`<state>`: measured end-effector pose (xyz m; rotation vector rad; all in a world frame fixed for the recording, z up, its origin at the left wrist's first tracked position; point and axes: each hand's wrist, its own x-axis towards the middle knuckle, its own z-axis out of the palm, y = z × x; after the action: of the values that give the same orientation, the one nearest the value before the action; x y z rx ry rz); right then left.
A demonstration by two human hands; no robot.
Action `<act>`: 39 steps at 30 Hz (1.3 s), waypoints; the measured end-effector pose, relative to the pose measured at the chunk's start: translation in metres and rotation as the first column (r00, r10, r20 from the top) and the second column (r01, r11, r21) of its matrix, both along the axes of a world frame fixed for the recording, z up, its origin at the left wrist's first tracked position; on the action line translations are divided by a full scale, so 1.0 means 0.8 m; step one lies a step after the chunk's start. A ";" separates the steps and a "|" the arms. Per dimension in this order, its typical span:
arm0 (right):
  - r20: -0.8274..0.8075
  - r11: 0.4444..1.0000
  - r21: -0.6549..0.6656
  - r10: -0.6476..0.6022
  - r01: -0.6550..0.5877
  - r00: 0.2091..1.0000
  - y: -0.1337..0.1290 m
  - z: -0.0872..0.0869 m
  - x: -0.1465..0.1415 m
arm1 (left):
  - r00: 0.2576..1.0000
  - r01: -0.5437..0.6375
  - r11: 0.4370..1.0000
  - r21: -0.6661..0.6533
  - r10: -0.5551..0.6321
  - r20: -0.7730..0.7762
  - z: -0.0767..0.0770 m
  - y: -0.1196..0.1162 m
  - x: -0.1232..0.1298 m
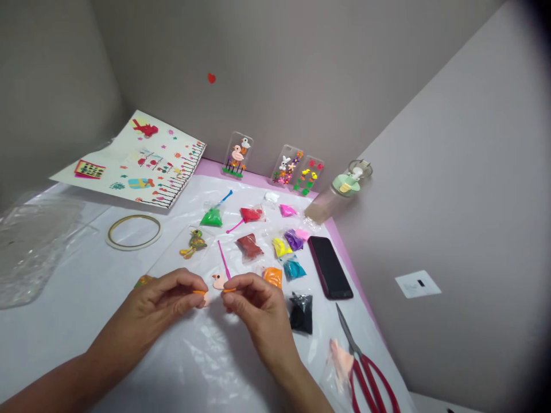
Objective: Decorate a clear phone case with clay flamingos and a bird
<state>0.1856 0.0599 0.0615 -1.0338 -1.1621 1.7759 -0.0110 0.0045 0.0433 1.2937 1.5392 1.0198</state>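
My left hand (166, 298) pinches a thin strip of orange clay (199, 292) between thumb and fingertips. A second orange clay strip (229, 290) is pinched in my right hand (258, 304), with a gap between the two pieces. Just beyond my fingertips lies a pale pink clay bird (218, 280), its lower part hidden by my hands. Behind it a pink modelling tool (224, 258) lies on the sheet. A green and orange clay bird (194, 243) rests farther back. A bag of orange clay (274, 277) is beside my right hand.
Several bagged clays, including brown (249, 246) and black (301, 312), lie ahead and right. A phone (330, 267), red-handled scissors (364, 364) and a bottle (336, 195) line the right edge. Left are a tape roll (134, 232) and a decorated notebook (133, 160). Decorated phone cases (238, 155) lean on the wall.
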 end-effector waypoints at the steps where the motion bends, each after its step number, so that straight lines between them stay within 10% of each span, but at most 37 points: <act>1: -0.004 1.000 -0.008 0.005 -0.005 1.000 0.000 0.000 0.000 | 1.000 -0.007 1.000 -0.011 0.007 0.019 0.001 0.001 0.001; 39: 0.098 0.996 0.059 0.055 -0.061 0.994 -0.003 0.001 0.003 | 0.997 0.034 0.976 0.214 -0.018 -0.077 -0.001 -0.011 0.014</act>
<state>0.1877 0.0579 0.0624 -1.0682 -1.3108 1.7395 0.0000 -0.0047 0.0429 1.5125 1.4939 1.1578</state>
